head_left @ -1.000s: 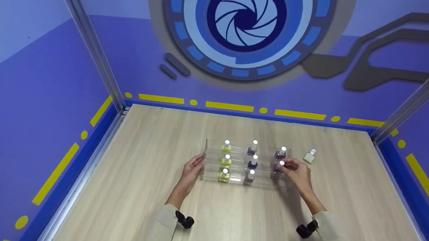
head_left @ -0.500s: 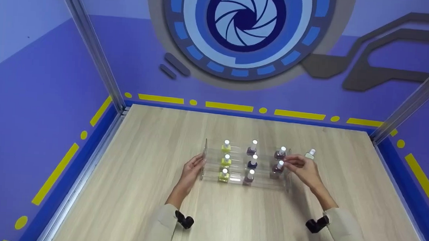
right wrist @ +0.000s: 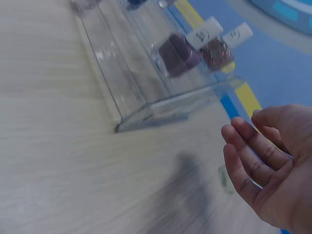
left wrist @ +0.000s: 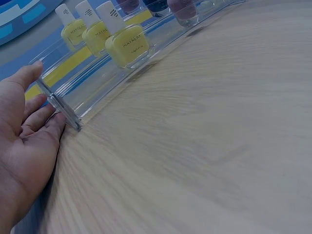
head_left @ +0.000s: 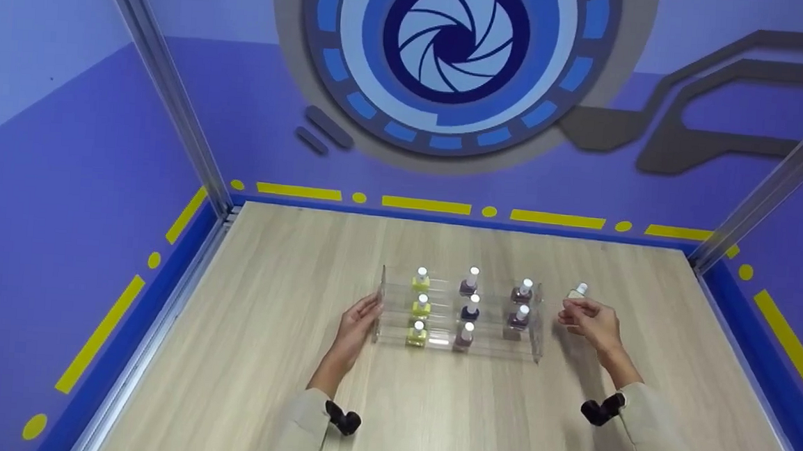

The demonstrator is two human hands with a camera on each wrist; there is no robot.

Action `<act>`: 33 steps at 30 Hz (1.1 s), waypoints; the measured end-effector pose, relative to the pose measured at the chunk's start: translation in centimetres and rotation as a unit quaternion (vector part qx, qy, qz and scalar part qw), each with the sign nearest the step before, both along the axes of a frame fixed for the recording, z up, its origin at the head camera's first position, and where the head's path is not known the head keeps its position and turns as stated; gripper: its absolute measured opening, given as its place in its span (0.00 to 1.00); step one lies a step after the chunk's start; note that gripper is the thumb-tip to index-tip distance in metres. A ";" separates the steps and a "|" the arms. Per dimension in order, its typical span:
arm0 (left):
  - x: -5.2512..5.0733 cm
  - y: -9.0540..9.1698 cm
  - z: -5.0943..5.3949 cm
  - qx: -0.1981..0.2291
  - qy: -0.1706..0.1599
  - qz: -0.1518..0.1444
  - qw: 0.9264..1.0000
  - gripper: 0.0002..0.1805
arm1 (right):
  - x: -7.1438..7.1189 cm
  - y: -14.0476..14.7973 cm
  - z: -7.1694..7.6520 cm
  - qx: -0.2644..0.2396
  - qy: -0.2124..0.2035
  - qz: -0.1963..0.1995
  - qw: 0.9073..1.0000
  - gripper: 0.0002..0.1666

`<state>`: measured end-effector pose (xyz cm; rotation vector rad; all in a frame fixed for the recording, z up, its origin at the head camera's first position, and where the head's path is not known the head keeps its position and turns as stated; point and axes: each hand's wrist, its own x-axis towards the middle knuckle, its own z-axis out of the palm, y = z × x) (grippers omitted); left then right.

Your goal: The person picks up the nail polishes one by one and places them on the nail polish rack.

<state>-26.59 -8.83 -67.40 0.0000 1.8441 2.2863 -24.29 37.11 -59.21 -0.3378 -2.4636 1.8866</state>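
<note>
A clear stepped acrylic display rack stands on the table. Three yellow nail polish bottles line its left side, and three dark or purple ones run down the middle. On the right, two dark nail polish bottles occupy the back and middle tiers. My left hand holds the rack's left end panel, thumb at its edge and fingers along the outer side. Fingers loosely bent, my right hand is off the rack, beside a pale green nail polish bottle that it partly hides.
The wooden tabletop extends around the rack. Patterned blue walls and metal posts bound it at the back and sides. A small black camera sits on each wrist.
My right hand has let go of the dark bottle on the middle tier and moved right, to the pale green bottle. The left hand stays on the rack.
</note>
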 end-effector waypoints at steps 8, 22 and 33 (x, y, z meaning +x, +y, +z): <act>-0.2 -0.3 0.0 0.002 -0.007 0.004 1.000 0.32 | -1.4 1.2 -1.3 -0.046 -0.065 -0.079 0.994 0.19; -0.2 0.1 -0.2 0.011 0.009 -0.008 1.000 0.31 | -2.6 1.5 -3.5 0.090 -0.100 -0.168 0.977 0.26; -0.1 -0.2 -0.1 -0.003 0.007 -0.005 1.000 0.31 | -4.5 0.3 -2.0 0.168 -0.161 -0.106 0.967 0.46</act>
